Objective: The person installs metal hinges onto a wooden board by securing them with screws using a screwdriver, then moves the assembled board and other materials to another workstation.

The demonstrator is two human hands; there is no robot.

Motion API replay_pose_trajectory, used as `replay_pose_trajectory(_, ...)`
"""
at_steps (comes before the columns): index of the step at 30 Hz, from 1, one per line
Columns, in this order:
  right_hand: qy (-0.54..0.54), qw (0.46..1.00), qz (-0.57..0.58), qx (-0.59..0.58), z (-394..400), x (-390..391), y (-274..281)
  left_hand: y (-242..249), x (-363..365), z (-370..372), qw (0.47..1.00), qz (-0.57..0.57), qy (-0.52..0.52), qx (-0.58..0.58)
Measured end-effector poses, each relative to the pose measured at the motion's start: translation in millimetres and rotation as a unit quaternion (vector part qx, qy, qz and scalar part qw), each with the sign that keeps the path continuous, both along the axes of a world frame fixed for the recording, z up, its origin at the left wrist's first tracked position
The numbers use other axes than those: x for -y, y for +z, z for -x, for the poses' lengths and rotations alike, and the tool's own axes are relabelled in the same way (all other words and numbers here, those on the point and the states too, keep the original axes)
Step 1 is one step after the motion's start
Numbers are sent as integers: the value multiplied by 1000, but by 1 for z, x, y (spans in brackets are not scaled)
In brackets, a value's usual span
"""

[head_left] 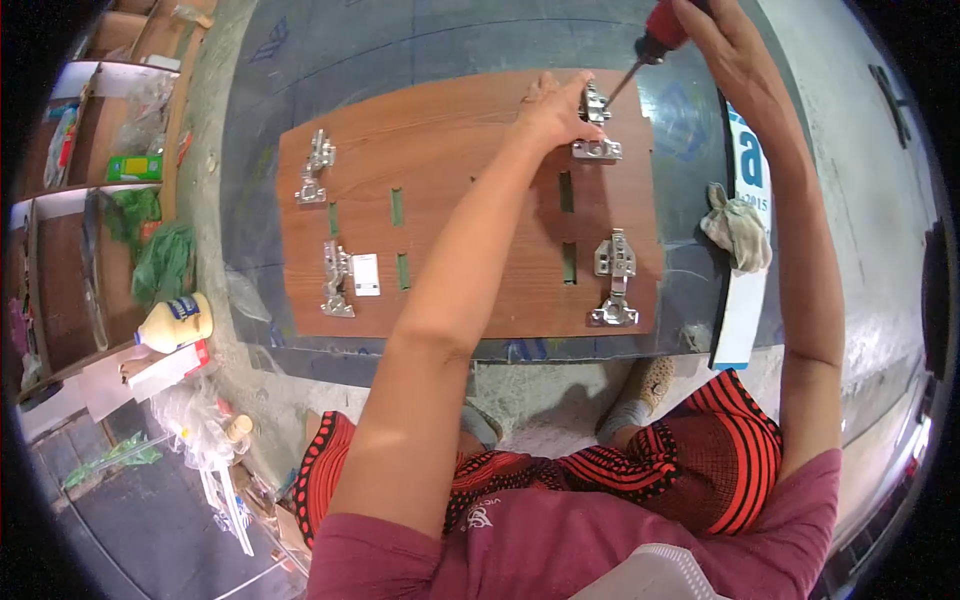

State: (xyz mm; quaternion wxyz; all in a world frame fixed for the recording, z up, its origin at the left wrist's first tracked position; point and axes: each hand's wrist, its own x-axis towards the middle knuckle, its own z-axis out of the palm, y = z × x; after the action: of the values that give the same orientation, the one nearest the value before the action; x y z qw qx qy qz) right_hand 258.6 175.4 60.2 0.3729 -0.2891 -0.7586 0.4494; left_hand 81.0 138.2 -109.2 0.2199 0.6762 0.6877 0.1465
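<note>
A brown wood-grain board (pixel 450 220) with several green-showing slots lies flat. My left hand (pixel 555 112) grips a metal cabinet hinge (pixel 597 150) at its upper right, with fingers and thumb around it. Up at the top right, my right hand (pixel 725 35) is wrapped round a red drill (pixel 664 30). Its thin bit slants down to that hinge; whether the tip touches a screw is too small to tell. Another hinge (pixel 615 278) sits at the lower right. On the left side are an upper hinge (pixel 316 167) and a lower hinge (pixel 337 280), beside a small white card (pixel 366 275).
The board rests on a dark sheet-covered surface (pixel 255 200). A pale glove (pixel 737 228) lies over a white printed strip (pixel 738 320) at right. Left stand wooden shelves (pixel 85 245) with bags, a yellow-white bottle (pixel 175 322) and plastic wrapping (pixel 200 415).
</note>
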Motion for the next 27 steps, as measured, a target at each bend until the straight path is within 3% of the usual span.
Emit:
replay_pose_trajectory(2, -39, 992, -60, 101, 3, 9, 15, 1, -1, 1, 999, 5, -25, 28)
replay_pose_trajectory(3, -142, 965, -127, 183, 7, 11, 18, 2, 1, 0, 999, 13, -15, 31)
replay_pose_trajectory(6, -162, 947, -134, 243, 8, 16, 19, 6, 1, -1, 1000, 13, -3, 22)
replay_pose_trajectory(8, -112, 960, -144, 213, 4, 17, 13, 3, 2, 0, 1000, 13, -1, 11)
replay_pose_trajectory(10, -114, 943, -256, 179, 9, 40, 18, 7, 2, 0, 1000, 24, 2, 11)
replay_pose_trajectory(14, -40, 953, -154, 258, -5, 20, 35, 5, 2, -1, 999, 27, 6, 20)
replay_pose_trajectory(16, -167, 945, -91, 267, 4, 28, 36, 5, 4, -1, 1000, 20, -1, 15)
replay_pose_trajectory(18, -161, 947, -130, 245, -1, 28, 25, 8, 3, 0, 1000, 12, -5, 8)
replay_pose_trajectory(20, -4, 978, -129, 163, -4, 27, 14, 9, 4, 0, 1000, 21, -10, 1)
replay_pose_trajectory(21, 79, 991, -39, 99, 2, 27, 9, 6, 3, 0, 1000, 23, -10, 3)
replay_pose_trajectory(22, 79, 991, -36, 100, 1, 28, 10, 2, 1, 1, 1000, 17, -5, 10)
replay_pose_trajectory(24, 36, 968, -156, 193, 4, 33, 19, -2, 0, 0, 1000, 12, 0, 18)
replay_pose_trajectory(25, -20, 975, -77, 209, 4, 26, 17, -3, 0, -1, 1000, 12, 1, 16)
replay_pose_trajectory(26, -20, 975, -79, 209, 4, 22, 19, -3, -1, 0, 1000, 9, 2, 12)
replay_pose_trajectory(27, -108, 967, -66, 219, 4, 20, 21, 3, 0, -1, 1000, 7, 3, 11)
